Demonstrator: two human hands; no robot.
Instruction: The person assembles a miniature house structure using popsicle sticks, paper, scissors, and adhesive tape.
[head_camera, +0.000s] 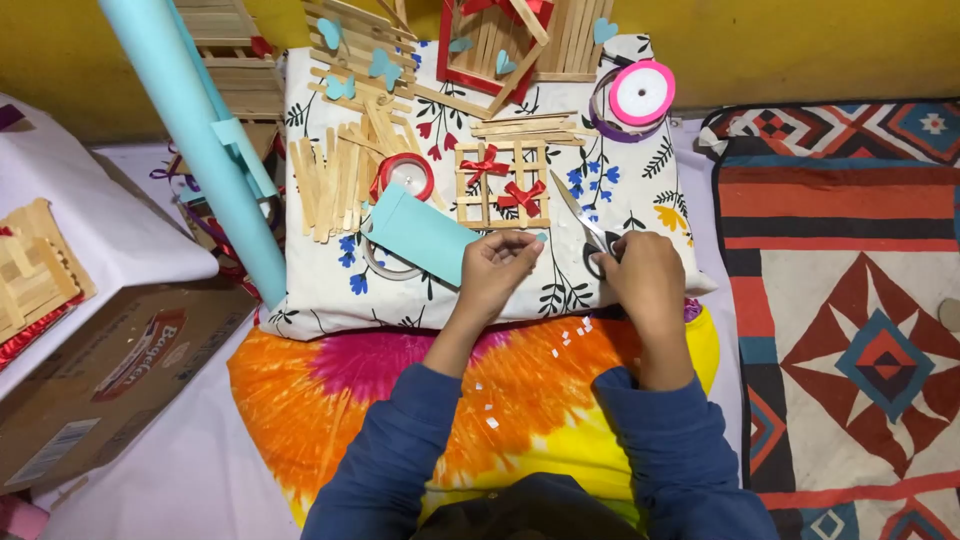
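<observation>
Gripping steel scissors in your right hand, blades pointing up-left over the floral cloth; your left hand pinches a light-blue paper sheet beside the popsicle-stick frame.

One head-worn camera (the only view) looks almost straight down, close above the floral-cloth surface, facing the yellow wall beyond its far edge.

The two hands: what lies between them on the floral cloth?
In the head view, only bare floral cloth lies between the left hand and the right hand, which holds scissors.
</observation>
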